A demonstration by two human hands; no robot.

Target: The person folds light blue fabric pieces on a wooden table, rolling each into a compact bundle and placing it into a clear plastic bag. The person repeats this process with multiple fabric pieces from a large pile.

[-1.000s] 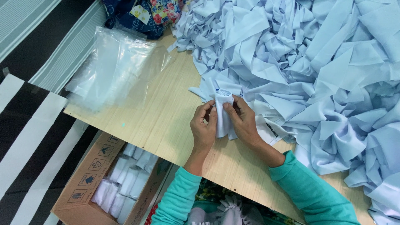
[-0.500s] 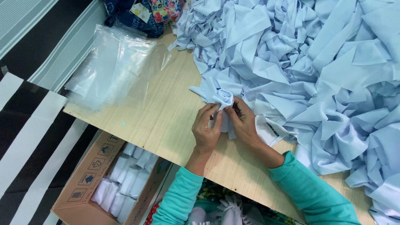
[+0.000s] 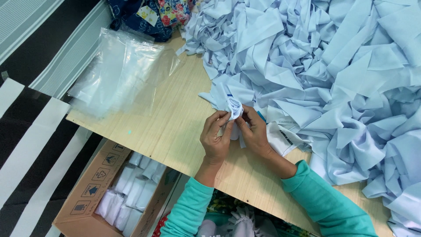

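Both my hands hold one small piece of pale blue cloth [image 3: 234, 107], rolled up tight between the fingertips above the wooden table [image 3: 175, 127]. My left hand [image 3: 215, 138] grips it from the left, my right hand [image 3: 253, 131] from the right, thumbs pressed against the roll. Just behind the roll begins a big heap of pale blue cloth pieces [image 3: 324, 70], which covers the right half of the table. Both sleeves are teal.
A stack of clear plastic bags [image 3: 120, 72] lies at the table's left end. Below the table's near edge stands an open cardboard box [image 3: 94, 188] with several rolled white bundles. A dark flowered cloth [image 3: 162, 15] lies at the far edge.
The flat strip that my hands held a second ago is now rolled into a tight bundle. Both hands have shifted slightly away from me, towards the heap.
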